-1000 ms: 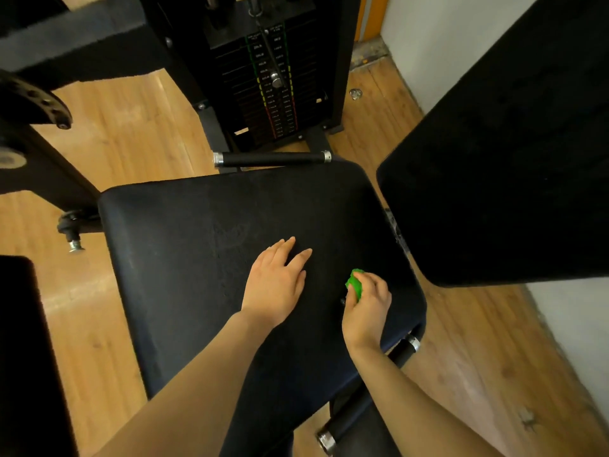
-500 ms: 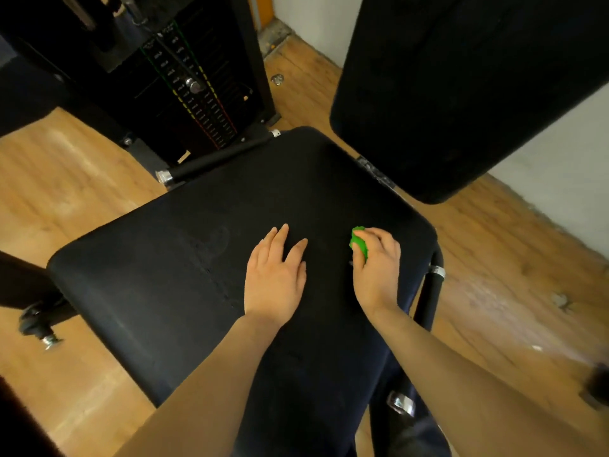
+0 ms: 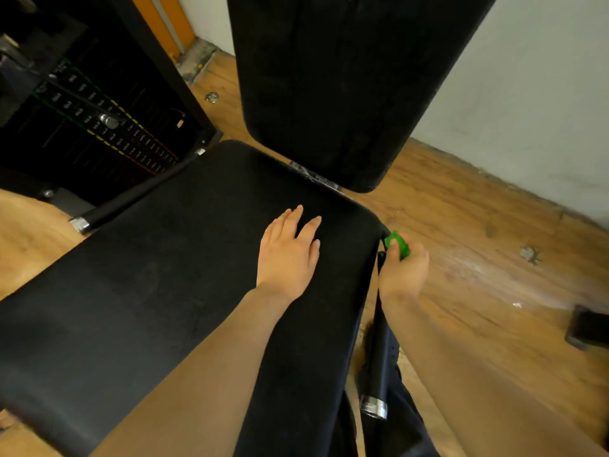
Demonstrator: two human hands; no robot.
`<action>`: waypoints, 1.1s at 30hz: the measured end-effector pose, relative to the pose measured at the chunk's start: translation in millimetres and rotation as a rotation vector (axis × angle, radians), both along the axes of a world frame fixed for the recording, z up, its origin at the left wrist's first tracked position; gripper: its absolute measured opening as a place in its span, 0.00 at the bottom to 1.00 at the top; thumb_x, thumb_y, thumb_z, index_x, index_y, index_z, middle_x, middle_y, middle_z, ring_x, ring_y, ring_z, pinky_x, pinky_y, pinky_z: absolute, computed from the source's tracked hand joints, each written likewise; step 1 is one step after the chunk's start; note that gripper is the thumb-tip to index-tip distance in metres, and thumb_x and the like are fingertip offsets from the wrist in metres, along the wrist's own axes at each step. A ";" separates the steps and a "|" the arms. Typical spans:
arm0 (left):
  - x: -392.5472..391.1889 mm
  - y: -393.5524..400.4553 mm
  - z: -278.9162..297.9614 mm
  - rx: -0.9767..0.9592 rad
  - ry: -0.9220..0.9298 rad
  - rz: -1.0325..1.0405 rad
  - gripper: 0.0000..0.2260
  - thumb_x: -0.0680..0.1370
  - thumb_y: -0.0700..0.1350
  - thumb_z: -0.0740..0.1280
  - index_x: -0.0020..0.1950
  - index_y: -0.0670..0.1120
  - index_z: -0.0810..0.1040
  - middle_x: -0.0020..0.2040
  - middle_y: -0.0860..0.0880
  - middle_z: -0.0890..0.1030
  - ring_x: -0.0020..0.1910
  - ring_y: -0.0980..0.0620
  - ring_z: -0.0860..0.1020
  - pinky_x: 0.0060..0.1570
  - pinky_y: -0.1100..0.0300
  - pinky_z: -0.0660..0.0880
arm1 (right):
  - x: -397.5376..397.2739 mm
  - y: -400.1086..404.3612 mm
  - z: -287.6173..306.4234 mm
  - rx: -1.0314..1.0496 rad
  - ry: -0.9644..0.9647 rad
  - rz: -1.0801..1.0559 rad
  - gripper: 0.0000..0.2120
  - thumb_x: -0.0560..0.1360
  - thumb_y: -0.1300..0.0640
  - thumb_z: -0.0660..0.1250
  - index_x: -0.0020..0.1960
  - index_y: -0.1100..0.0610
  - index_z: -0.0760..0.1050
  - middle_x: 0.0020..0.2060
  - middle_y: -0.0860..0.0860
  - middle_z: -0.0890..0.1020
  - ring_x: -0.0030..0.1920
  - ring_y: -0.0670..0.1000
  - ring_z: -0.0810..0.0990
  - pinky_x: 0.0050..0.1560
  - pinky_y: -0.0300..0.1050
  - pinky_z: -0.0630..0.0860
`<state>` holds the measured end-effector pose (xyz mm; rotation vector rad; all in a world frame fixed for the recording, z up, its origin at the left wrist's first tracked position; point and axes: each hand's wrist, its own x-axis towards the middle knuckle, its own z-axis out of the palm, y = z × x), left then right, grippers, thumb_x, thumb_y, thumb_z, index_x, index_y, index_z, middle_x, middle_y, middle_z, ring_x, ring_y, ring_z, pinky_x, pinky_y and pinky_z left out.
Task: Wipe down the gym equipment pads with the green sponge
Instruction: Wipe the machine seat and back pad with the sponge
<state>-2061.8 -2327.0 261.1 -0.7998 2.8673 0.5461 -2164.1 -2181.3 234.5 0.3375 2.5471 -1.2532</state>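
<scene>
A wide black seat pad (image 3: pixel 158 275) fills the middle of the view. My left hand (image 3: pixel 287 255) lies flat on it with fingers spread, near the pad's right side. At the pad's right edge, my right hand (image 3: pixel 403 275) grips the green sponge (image 3: pixel 398 244), which touches the pad's rounded corner and hangs over the floor. A tall black back pad (image 3: pixel 329 87) stands upright just beyond the seat.
A black weight stack (image 3: pixel 99 127) with a selector pin stands at the back left. Black handle bars with chrome ends run along the seat's far side (image 3: pixel 131 199) and right side (image 3: pixel 375 367). Wooden floor and a white wall (image 3: pixel 527 94) lie to the right. A dark object (image 3: pixel 588 328) sits on the floor.
My right hand has slid the sponge from the top of the seat pad out to its right edge. The left hand stays flat on the pad. The view has turned.
</scene>
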 end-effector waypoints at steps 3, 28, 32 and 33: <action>-12.8 9.4 -9.8 -0.002 -0.065 -0.059 0.21 0.83 0.52 0.53 0.77 0.54 0.59 0.79 0.47 0.55 0.77 0.48 0.51 0.74 0.53 0.49 | -12.2 -0.4 -8.6 -0.081 -0.013 -0.048 0.14 0.81 0.58 0.61 0.65 0.55 0.74 0.57 0.47 0.77 0.58 0.45 0.75 0.64 0.46 0.72; -15.8 22.1 -28.3 -0.194 -0.101 -0.055 0.22 0.81 0.54 0.52 0.75 0.53 0.64 0.76 0.45 0.62 0.76 0.45 0.58 0.73 0.48 0.56 | 79.1 6.2 -6.6 -0.060 0.031 0.191 0.22 0.81 0.58 0.58 0.75 0.52 0.62 0.72 0.47 0.65 0.70 0.38 0.60 0.63 0.20 0.53; -15.4 22.0 -28.0 -0.189 -0.101 -0.055 0.22 0.81 0.53 0.53 0.75 0.52 0.64 0.76 0.45 0.62 0.76 0.45 0.57 0.73 0.48 0.55 | 57.6 4.1 -12.8 -0.125 0.041 0.178 0.23 0.81 0.57 0.58 0.75 0.51 0.61 0.71 0.47 0.67 0.71 0.41 0.62 0.71 0.35 0.60; -15.0 22.1 -27.7 -0.187 -0.098 -0.055 0.22 0.81 0.53 0.53 0.75 0.52 0.64 0.76 0.45 0.62 0.76 0.45 0.57 0.73 0.48 0.55 | 48.5 1.8 -14.3 -0.133 0.047 0.187 0.23 0.82 0.57 0.57 0.75 0.51 0.61 0.72 0.47 0.67 0.72 0.42 0.62 0.72 0.36 0.60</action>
